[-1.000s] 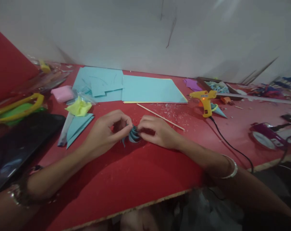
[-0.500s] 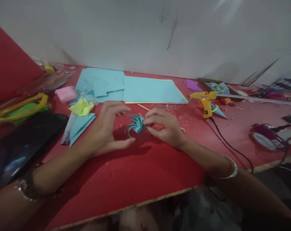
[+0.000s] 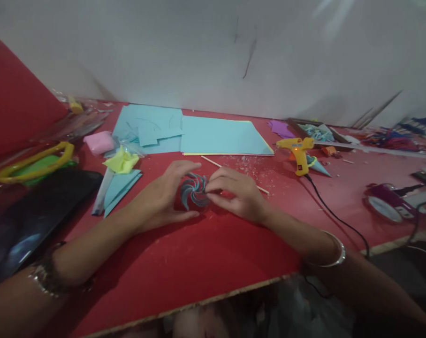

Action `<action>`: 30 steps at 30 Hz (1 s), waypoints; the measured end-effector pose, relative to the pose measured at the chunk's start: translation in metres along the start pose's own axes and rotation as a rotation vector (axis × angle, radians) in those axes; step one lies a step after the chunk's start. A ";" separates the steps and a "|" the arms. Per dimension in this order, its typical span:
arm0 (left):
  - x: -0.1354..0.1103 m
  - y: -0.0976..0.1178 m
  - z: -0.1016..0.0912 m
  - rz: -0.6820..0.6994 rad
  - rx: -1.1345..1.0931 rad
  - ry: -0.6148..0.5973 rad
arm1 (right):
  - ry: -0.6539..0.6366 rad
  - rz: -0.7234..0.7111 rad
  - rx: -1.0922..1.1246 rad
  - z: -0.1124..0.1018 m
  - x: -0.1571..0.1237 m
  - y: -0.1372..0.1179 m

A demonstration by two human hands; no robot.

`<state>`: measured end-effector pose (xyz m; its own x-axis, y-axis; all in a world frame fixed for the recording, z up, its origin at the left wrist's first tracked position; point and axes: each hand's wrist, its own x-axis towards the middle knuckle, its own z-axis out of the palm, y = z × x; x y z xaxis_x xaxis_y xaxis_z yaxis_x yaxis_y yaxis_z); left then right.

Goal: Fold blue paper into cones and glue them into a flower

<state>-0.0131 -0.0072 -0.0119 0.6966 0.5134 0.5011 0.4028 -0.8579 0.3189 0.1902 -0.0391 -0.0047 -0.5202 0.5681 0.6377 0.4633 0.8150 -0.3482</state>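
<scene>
A small light-blue paper flower [image 3: 194,190] with curved, swirling petals is between my hands, just above or on the red tabletop. My right hand [image 3: 237,193] pinches its right edge with fingertips and thumb. Around the flower's left side curves my left hand [image 3: 165,195], thumb and fingers spread apart, open; whether it touches the petals I cannot tell. Behind my right hand a thin wooden stick [image 3: 211,161] lies on the table, partly hidden.
Blue paper sheets [image 3: 223,136] lie at the back. To the right rests a yellow glue gun [image 3: 299,152], its cord crossing the table. On the left are a yellow crumpled piece [image 3: 122,161], folded blue paper [image 3: 120,188], a pink lump [image 3: 99,142] and a dark phone-like slab [image 3: 54,206].
The paper flower has turned so that its swirl faces me more. My left hand has shifted slightly right and down, while my right hand keeps its pinch. The view has tilted a little.
</scene>
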 end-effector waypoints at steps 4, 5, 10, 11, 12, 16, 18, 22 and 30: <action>-0.001 0.001 0.000 -0.140 -0.052 -0.111 | -0.083 0.047 0.031 0.002 0.000 0.002; -0.001 0.002 0.000 -0.167 -0.051 -0.135 | -0.104 0.059 0.037 0.002 0.000 0.002; 0.000 0.003 -0.002 -0.251 0.069 -0.207 | -0.243 0.119 0.060 0.000 0.001 0.002; 0.000 0.003 -0.002 -0.256 0.091 -0.211 | -0.263 0.128 0.057 0.000 0.001 0.002; 0.000 0.003 -0.003 -0.251 0.099 -0.217 | -0.276 0.137 0.051 0.000 0.001 0.002; 0.000 0.004 -0.004 -0.148 0.069 -0.263 | -0.249 0.168 0.025 0.001 0.001 0.004; 0.001 0.005 -0.006 -0.092 0.083 -0.244 | -0.194 0.186 0.013 0.001 0.000 0.005; 0.002 0.006 -0.010 -0.066 0.166 -0.128 | -0.153 0.210 0.000 0.002 0.000 0.007; 0.005 -0.001 -0.012 -0.077 0.308 -0.153 | -0.171 0.220 0.016 0.003 0.001 0.010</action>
<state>-0.0169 -0.0037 -0.0002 0.7287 0.5878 0.3515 0.6015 -0.7947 0.0820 0.1918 -0.0301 -0.0094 -0.5226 0.7415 0.4207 0.5680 0.6708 -0.4768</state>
